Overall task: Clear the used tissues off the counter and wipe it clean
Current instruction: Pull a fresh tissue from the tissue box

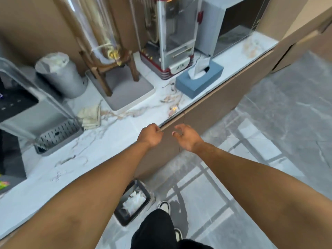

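Counter [111, 141]: white marble pattern with thin tan-brown veining. On it, a slate-blue tissue box [199, 81] with a white tissue [198, 69] protruding. Left of the box, a grey mat [129, 94] with a pale rim; further left, a cream folded cloth [90, 115]. Cabinet front [212, 108] below the counter: plain beige. Floor [269, 141]: grey marbled tiles.

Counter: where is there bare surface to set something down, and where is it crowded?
The counter is bare along its near strip, between the drip tray and the front edge by the left hand. A smaller bare patch lies beyond the tissue box, toward the clear case. The back is crowded: bin, wooden stand, popcorn machine, folded cloth.
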